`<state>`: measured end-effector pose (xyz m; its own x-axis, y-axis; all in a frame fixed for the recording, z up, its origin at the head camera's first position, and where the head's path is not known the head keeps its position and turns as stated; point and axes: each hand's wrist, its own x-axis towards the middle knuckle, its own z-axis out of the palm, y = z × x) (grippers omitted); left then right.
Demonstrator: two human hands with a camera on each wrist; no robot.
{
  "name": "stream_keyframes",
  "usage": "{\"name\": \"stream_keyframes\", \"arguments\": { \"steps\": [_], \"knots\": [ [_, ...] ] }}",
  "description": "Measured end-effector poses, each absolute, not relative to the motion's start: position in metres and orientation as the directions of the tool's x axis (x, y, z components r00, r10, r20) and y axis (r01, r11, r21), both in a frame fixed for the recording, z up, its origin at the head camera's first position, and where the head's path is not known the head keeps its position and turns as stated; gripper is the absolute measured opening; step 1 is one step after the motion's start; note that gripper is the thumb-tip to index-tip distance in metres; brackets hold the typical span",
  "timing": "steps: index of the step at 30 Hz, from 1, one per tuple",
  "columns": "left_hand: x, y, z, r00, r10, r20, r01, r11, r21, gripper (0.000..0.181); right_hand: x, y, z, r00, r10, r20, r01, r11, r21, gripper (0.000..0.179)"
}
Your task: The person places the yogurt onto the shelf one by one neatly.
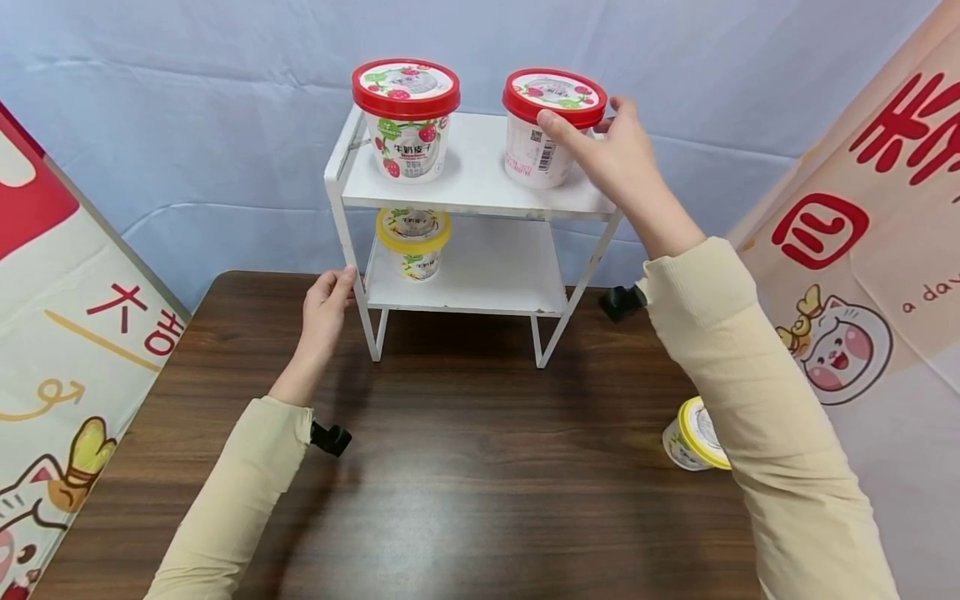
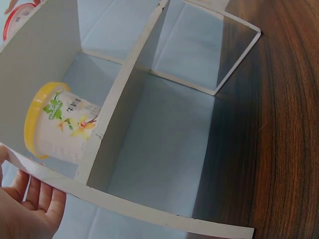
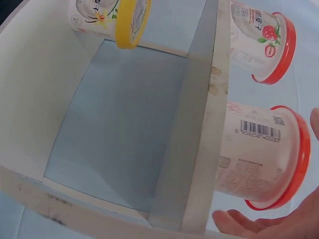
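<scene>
A white two-tier rack (image 1: 480,204) stands on the table. My left hand (image 1: 327,302) pinches its left front post, the fingers (image 2: 45,196) behind the bar in the left wrist view. On the top shelf are two red-lidded strawberry tubs, a left tub (image 1: 411,142) and a right tub (image 1: 534,154) whose barcode faces front. My right hand (image 1: 618,158) is spread loosely at the right tub's lid, thumb at the front rim and fingers at the right side. In the right wrist view, those fingers (image 3: 239,222) lie beside the lid, uncurled.
A yellow-lidded tub (image 1: 415,246) sits at the left of the lower shelf. Another yellow-lidded tub (image 1: 693,437) lies tilted on the brown table (image 1: 465,483), partly behind the right sleeve. A blue cloth (image 1: 225,150) hangs behind, with printed banners (image 1: 862,250) at the sides.
</scene>
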<state>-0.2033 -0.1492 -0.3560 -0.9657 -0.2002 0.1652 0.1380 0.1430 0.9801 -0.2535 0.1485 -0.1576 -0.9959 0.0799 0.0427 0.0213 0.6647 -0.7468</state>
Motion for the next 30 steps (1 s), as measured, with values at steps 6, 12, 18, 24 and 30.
{"name": "stream_keyframes", "arguments": {
  "steps": [6, 12, 18, 24, 30],
  "knots": [
    [-0.208, -0.152, -0.364, -0.966, -0.194, 0.168, 0.142, 0.142, 0.980, 0.037, -0.239, 0.155, -0.158, -0.993, 0.061, 0.105, -0.035, 0.683, -0.729, 0.094],
    [-0.215, -0.156, -0.375, -0.959, -0.203, 0.198, 0.167, 0.157, 0.973, 0.042, -0.223, 0.162, -0.160, -0.986, 0.021, 0.163, -0.099, 0.712, -0.695, 0.091],
    [-0.215, -0.155, -0.375, -0.956, -0.207, 0.209, 0.178, 0.158, 0.971, 0.042, -0.207, 0.167, -0.164, -0.976, -0.027, 0.218, -0.168, 0.730, -0.663, 0.086],
    [-0.214, -0.155, -0.374, -0.959, -0.204, 0.195, 0.166, 0.151, 0.975, 0.040, -0.193, 0.170, -0.169, -0.949, -0.071, 0.306, -0.256, 0.740, -0.622, 0.073],
    [-0.215, -0.155, -0.375, -0.963, -0.201, 0.182, 0.156, 0.137, 0.978, 0.037, -0.181, 0.171, -0.175, -0.932, -0.119, 0.342, -0.311, 0.746, -0.588, 0.066]
  ]
}}
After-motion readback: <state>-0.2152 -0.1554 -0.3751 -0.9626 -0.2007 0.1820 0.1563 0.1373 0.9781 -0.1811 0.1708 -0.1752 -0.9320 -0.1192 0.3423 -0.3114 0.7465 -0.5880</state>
